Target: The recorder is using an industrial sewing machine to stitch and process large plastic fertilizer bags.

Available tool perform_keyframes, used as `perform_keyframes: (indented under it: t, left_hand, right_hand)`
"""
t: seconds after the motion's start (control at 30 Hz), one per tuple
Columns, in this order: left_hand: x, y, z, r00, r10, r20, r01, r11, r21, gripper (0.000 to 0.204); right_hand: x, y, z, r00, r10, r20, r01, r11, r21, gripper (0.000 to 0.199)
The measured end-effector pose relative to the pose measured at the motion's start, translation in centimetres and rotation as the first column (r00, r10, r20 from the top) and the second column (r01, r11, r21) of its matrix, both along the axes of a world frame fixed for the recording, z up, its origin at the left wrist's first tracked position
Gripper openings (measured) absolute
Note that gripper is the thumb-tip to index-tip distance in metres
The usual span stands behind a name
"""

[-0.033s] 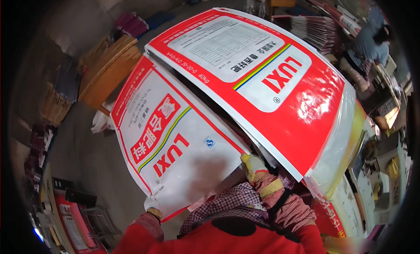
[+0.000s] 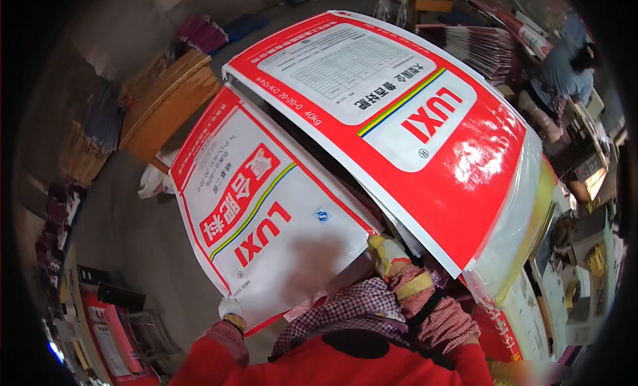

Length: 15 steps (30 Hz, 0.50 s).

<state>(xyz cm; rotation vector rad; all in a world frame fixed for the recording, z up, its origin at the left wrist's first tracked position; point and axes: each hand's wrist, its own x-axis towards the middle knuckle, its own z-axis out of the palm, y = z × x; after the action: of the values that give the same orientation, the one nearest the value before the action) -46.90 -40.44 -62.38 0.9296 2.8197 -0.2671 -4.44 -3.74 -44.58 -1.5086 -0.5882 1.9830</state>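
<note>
Two printed sacks held up, one per hand

Left hand [image 2: 230, 308], gloved, pinches the lower corner of the white-and-red woven sack [image 2: 266, 206], keeping it spread flat. Right hand [image 2: 387, 251] grips the edge of the upper red sack [image 2: 412, 120], lifting it clear above the floor [image 2: 133, 240].

Wooden crate [image 2: 169, 103], stacked sacks [image 2: 482, 47]

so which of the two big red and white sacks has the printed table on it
The upper sack, lifted at the right hand, shows a grid table. The lower sack, held at its corner by the left hand, has none.
</note>
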Motion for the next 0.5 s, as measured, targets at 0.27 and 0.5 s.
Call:
perform_keyframes:
  t: [0.27, 0.5]
  left_hand:
    - [1.7, 6.3, -1.0, 0.963, 0.220, 0.158, -0.240, 0.964, 0.119, 0.031]
    - [-0.1, 12.3, -2.5, 0.946, 0.272, 0.175, -0.268, 0.962, -0.047, 0.035]
  right_hand:
    - [4.3, -2.4, 1.6, 0.928, -0.271, -0.257, 0.277, 0.961, -0.014, 0.037]
    - [5.7, -4.4, 4.4, 0.888, -0.302, -0.346, 0.314, 0.949, -0.022, 0.030]
